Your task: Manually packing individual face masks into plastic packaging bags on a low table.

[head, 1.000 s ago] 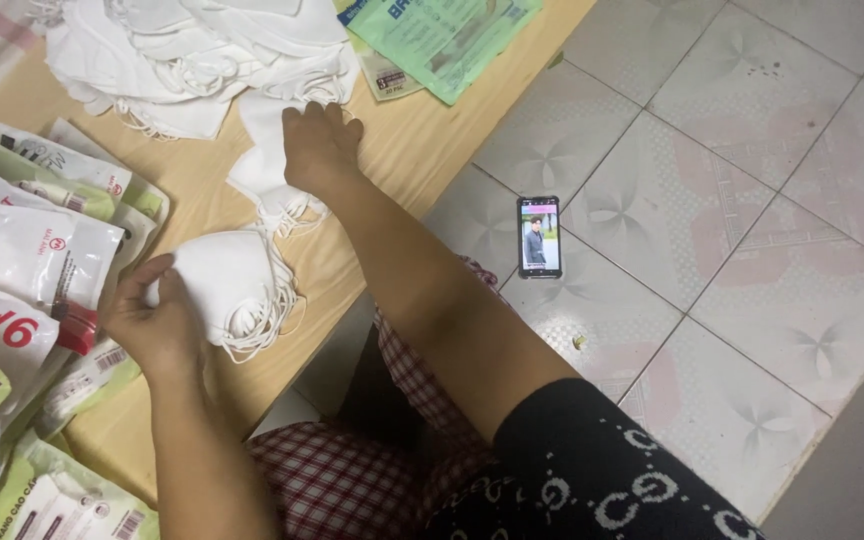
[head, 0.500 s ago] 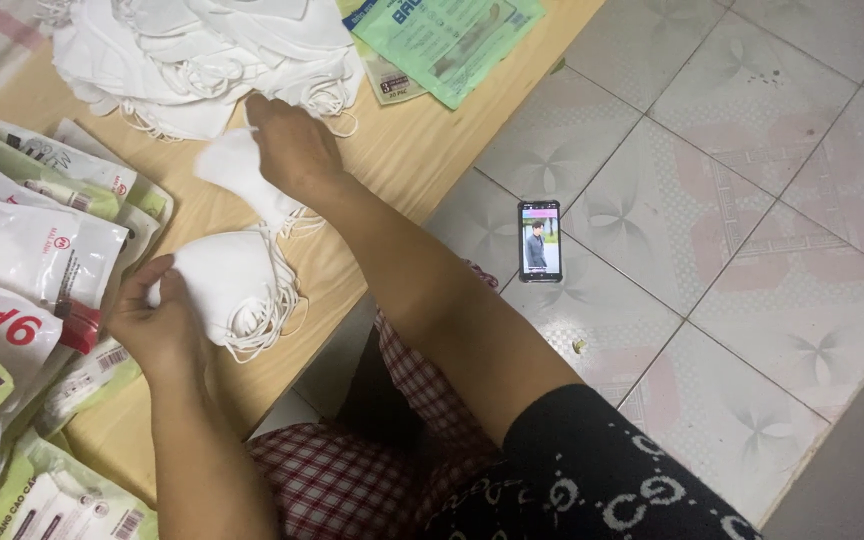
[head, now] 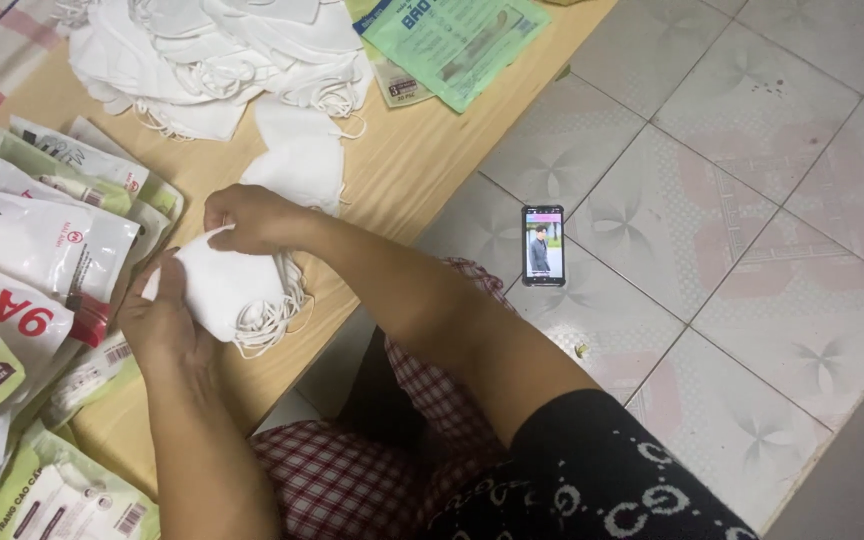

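Note:
My left hand (head: 159, 318) holds a small stack of white face masks (head: 232, 290) just above the low wooden table (head: 407, 160), their ear loops dangling toward me. My right hand (head: 244, 217) rests on the far edge of the same stack, its fingers pinching the top mask. Just beyond my right hand, a loose white mask (head: 299, 165) lies flat on the wood. A large heap of white masks (head: 217, 50) fills the far end of the table.
Printed plastic mask packets (head: 37, 250) overlap along the left side. Green packets (head: 457, 40) lie at the table's far right corner. A phone (head: 542, 245) with a lit screen lies on the tiled floor to the right. My knees in checked trousers (head: 372, 470) are below.
My right hand has come back from the loose masks near the heap to the stack in my left hand. The left hand has stayed in place with its stack.

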